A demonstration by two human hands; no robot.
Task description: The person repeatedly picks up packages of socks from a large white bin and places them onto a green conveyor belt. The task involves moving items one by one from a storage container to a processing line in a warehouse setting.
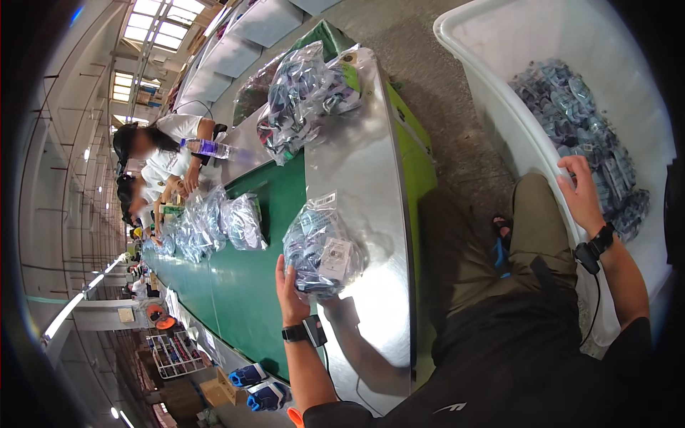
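Observation:
A clear plastic bag (321,239) packed with grey-blue items, apparently shoes, lies on the metal table end, a white label on its front. My left hand (289,289) is at its near left side, fingers against the plastic; part of the grip is hidden. On my right, my right hand (581,189) rests at the rim of a large white bin (492,103), its fingers somewhat apart and nothing visible in them. Inside the bin lies a heap of small grey-blue wrapped pieces (571,107), close to that hand.
A green conveyor belt (235,292) runs away to the left, with more filled bags (242,221) along it. A large bag pile (303,100) sits at the table's far end, near a bottle (207,148). Co-workers (168,153) work across the belt. Blue shoes (265,396) lie beside the near edge.

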